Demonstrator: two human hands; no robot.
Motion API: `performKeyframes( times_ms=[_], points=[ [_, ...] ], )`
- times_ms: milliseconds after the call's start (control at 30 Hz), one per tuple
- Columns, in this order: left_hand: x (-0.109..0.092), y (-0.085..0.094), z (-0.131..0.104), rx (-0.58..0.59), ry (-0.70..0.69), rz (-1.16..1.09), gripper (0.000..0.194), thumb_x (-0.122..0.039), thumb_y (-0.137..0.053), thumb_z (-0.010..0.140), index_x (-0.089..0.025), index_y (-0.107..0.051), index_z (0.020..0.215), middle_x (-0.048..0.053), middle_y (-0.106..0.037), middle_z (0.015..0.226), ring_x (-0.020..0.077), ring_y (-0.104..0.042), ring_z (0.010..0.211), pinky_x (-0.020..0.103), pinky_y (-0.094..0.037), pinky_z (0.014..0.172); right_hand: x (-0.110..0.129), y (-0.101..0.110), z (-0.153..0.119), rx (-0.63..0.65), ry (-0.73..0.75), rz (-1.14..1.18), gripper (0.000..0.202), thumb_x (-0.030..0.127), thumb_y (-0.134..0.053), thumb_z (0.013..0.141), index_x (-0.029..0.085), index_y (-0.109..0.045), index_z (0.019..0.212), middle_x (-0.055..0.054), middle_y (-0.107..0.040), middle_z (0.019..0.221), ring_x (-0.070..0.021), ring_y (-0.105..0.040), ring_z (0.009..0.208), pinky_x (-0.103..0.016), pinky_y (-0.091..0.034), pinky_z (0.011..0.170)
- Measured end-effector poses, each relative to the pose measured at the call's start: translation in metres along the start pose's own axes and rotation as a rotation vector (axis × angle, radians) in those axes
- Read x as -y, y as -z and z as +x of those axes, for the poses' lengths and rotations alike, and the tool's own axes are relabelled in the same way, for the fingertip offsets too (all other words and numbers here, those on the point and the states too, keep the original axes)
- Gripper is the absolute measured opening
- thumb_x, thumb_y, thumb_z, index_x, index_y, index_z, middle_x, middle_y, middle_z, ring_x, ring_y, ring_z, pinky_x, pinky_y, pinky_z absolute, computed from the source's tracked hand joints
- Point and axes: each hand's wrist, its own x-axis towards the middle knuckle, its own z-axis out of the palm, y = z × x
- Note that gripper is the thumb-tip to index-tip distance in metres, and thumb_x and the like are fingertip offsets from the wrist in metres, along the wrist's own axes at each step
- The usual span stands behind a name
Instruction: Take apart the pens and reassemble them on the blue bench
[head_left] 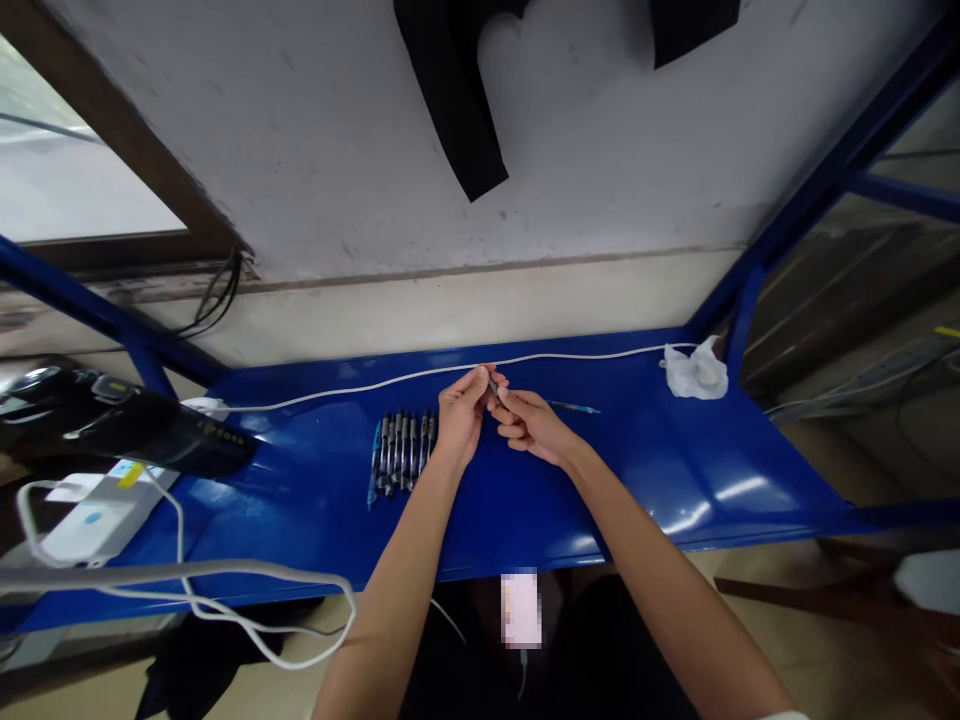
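Note:
My left hand [462,412] and my right hand [531,420] meet above the middle of the blue shelf. Both are closed on a small dark pen part [493,386], mostly covered by the fingers. Left of my left hand lies a row of several dark pens [403,446], side by side, with a light-blue pen [373,466] at its left end. Beyond my right hand, a thin blue pen piece [574,407] lies on the shelf, its near end hidden by the hand.
A black bottle [142,420] leans over a white power strip [105,515] at the left. White cables loop at the front left, and one white cable [390,381] runs along the back. Crumpled white tissue [696,372] sits at the right of the blue shelf [675,460].

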Motion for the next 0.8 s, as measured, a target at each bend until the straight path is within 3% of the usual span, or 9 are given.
performKeyframes(
  times_ms=[167,267,333,433,500,567,700,800],
  points=[
    [0.006,-0.002,0.005,-0.178,-0.056,0.086,0.034,-0.037,-0.1,0.073,-0.013,-0.084,0.09,0.009,-0.082,0.087,0.0175,-0.073,0.077,0.031,-0.057,0.078,-0.01,-0.003,0.006,-0.147,0.155,-0.253,0.05,0.07,-0.069,0.098,0.02,-0.069,0.101,0.01,-0.035,0.065,-0.007,-0.023,0.048,-0.02,-0.022,0.04],
    [0.007,-0.004,0.005,-0.236,-0.134,0.124,0.033,-0.035,-0.102,0.069,-0.016,-0.079,0.083,0.001,-0.074,0.074,0.0164,-0.071,0.074,0.027,-0.054,0.069,-0.014,-0.004,0.008,-0.178,0.226,-0.358,0.05,0.071,-0.066,0.099,0.021,-0.068,0.098,0.01,-0.038,0.062,-0.0076,-0.027,0.047,-0.021,-0.027,0.04],
    [0.005,-0.005,0.004,-0.186,-0.133,0.123,0.034,-0.04,-0.099,0.075,-0.018,-0.08,0.093,0.002,-0.076,0.082,0.0154,-0.071,0.079,0.024,-0.052,0.068,-0.014,-0.005,0.009,-0.16,0.205,-0.323,0.048,0.069,-0.068,0.099,0.022,-0.065,0.093,0.01,-0.038,0.062,-0.0071,-0.026,0.047,-0.021,-0.025,0.04],
    [-0.001,-0.006,0.003,0.025,-0.025,0.011,0.042,-0.047,-0.089,0.088,-0.02,-0.081,0.118,0.012,-0.081,0.12,0.0216,-0.075,0.109,0.028,-0.056,0.089,-0.009,-0.004,0.006,-0.137,0.143,-0.166,0.047,0.068,-0.073,0.097,0.023,-0.061,0.09,0.011,-0.034,0.064,-0.0061,-0.022,0.048,-0.02,-0.018,0.04],
    [-0.002,-0.006,0.002,0.127,0.045,-0.058,0.044,-0.047,-0.086,0.09,-0.018,-0.081,0.123,0.015,-0.081,0.125,0.0254,-0.075,0.115,0.032,-0.056,0.095,-0.006,-0.004,0.004,-0.128,0.131,-0.078,0.049,0.067,-0.077,0.094,0.022,-0.059,0.088,0.011,-0.031,0.066,-0.0056,-0.02,0.049,-0.019,-0.016,0.04],
    [-0.001,-0.006,0.002,0.124,0.059,-0.058,0.04,-0.042,-0.089,0.088,-0.017,-0.083,0.118,0.014,-0.083,0.114,0.0238,-0.077,0.107,0.029,-0.055,0.086,-0.003,-0.004,0.003,-0.113,0.124,-0.036,0.049,0.066,-0.08,0.092,0.022,-0.059,0.087,0.011,-0.031,0.068,-0.0052,-0.019,0.05,-0.019,-0.015,0.041],
    [0.005,-0.005,0.003,-0.026,-0.059,0.004,0.023,-0.031,-0.098,0.077,-0.019,-0.083,0.089,0.004,-0.078,0.087,0.0119,-0.067,0.074,0.023,-0.047,0.064,-0.002,-0.006,0.002,-0.095,0.11,-0.07,0.049,0.066,-0.079,0.094,0.019,-0.065,0.092,0.011,-0.03,0.068,-0.0049,-0.019,0.051,-0.02,-0.014,0.042],
    [0.006,-0.004,0.003,-0.045,-0.104,0.021,0.026,-0.034,-0.099,0.077,-0.022,-0.083,0.095,0.002,-0.076,0.09,0.0088,-0.061,0.068,0.023,-0.046,0.063,-0.003,-0.005,0.002,-0.077,0.104,-0.069,0.047,0.065,-0.077,0.096,0.019,-0.067,0.094,0.011,-0.029,0.068,-0.0052,-0.018,0.051,-0.02,-0.014,0.042]
  ],
)
